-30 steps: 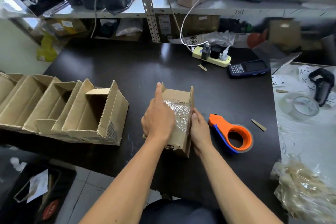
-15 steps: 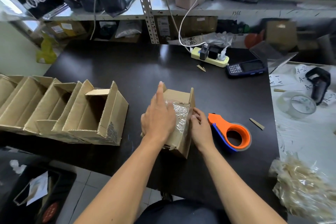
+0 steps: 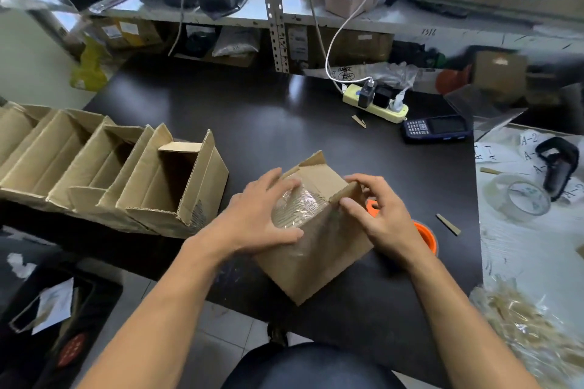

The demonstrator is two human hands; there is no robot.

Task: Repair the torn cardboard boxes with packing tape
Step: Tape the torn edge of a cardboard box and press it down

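Observation:
A small cardboard box (image 3: 316, 256) sits tilted on the black table (image 3: 284, 123), one corner toward me, with a shiny patch of clear tape (image 3: 297, 207) on its upper face. My left hand (image 3: 257, 218) lies spread over the taped face, fingers and thumb pressing on it. My right hand (image 3: 379, 215) holds the box's right side, fingertips at a raised flap (image 3: 346, 194). The orange tape dispenser (image 3: 425, 235) lies just behind my right hand, mostly hidden by it.
A row of open cardboard boxes (image 3: 170, 186) lines the table's left side. A power strip (image 3: 376, 104) and a handheld scanner (image 3: 437, 129) lie at the back. A clear tape roll (image 3: 520, 199) rests on the white surface at right, plastic wrap (image 3: 531, 331) below it.
The box has been turned and tilted so a corner points toward me. My right hand rose from the box's side to its upper flap, covering the dispenser; my left hand spread wider.

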